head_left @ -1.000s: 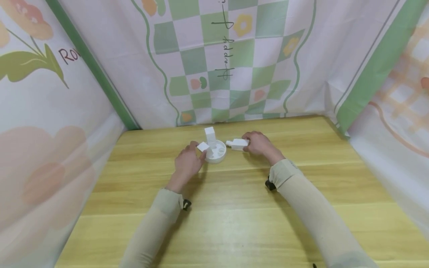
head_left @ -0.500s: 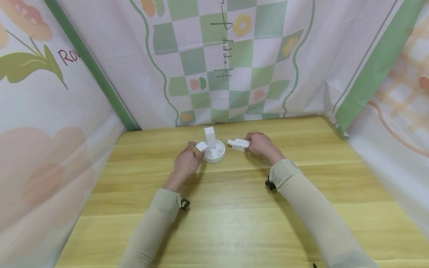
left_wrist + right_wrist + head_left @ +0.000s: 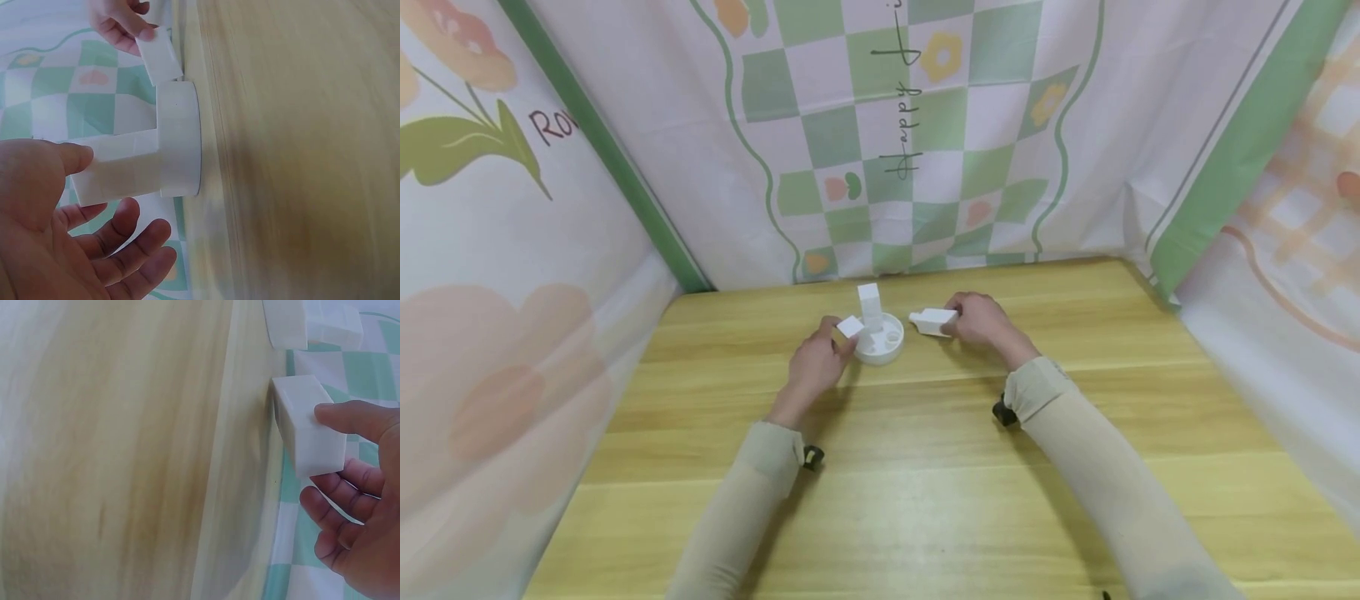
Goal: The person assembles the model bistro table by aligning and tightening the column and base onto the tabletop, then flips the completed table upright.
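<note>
A round white tray (image 3: 880, 357) with circular recesses stands near the table's far side. One white block (image 3: 869, 302) rises upright from its back part. My left hand (image 3: 816, 362) pinches a second white block (image 3: 851, 327) at the tray's left side; in the left wrist view that block (image 3: 119, 165) meets the tray (image 3: 179, 139). To the right of the tray, my right hand (image 3: 981, 321) holds a white block with a narrow round end (image 3: 934, 322), lying sideways and pointing at the tray. The right wrist view shows thumb and fingers on this block (image 3: 312, 428).
The wooden table (image 3: 887, 483) reaches up to a patterned curtain (image 3: 910, 167) at the back. Printed curtains also hang on the left and right. A dark wrist device (image 3: 1004, 411) shows at the right cuff, another (image 3: 812, 457) at the left.
Over the last second the left hand, its block and the tray have shifted slightly left. The block in the right hand has moved a little and turned slightly.
</note>
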Demonstrator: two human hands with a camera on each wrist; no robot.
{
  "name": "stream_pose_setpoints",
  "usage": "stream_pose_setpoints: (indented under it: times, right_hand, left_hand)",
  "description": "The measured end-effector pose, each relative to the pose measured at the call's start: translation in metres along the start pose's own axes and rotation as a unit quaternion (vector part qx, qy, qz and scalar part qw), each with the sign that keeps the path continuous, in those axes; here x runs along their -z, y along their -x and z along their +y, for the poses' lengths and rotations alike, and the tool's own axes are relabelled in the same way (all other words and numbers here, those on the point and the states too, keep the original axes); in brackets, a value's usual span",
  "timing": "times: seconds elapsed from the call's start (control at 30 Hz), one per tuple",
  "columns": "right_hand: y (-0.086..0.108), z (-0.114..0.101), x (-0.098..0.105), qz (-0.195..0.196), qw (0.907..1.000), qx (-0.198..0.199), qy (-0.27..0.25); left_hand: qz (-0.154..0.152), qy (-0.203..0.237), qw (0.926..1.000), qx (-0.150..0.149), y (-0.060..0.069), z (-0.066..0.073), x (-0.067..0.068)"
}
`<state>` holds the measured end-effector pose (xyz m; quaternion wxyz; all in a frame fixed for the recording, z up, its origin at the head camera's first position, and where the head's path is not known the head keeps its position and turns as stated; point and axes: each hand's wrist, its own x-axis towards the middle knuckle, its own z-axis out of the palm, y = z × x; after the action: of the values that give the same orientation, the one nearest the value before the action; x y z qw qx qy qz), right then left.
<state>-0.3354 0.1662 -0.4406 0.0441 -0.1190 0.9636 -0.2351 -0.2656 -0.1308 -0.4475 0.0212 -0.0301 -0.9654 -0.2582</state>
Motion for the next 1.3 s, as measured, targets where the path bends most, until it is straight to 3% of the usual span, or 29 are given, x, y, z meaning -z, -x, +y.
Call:
stream_pose_setpoints:
  times: [0.53,1.3]
  right_hand:
    - [0.005,-0.003,0.005,0.043,0.9973,0.027,-0.053]
    - [0.011,-0.019,0.016,0.054,0.9932,0.028,-0.1]
  left_hand:
    - [0.005,-0.002,1.0,-0.007,0.001,0.0,0.0]
    - [0.0,0.011,0.9999,-0.009,0.002,-0.001,0.0]
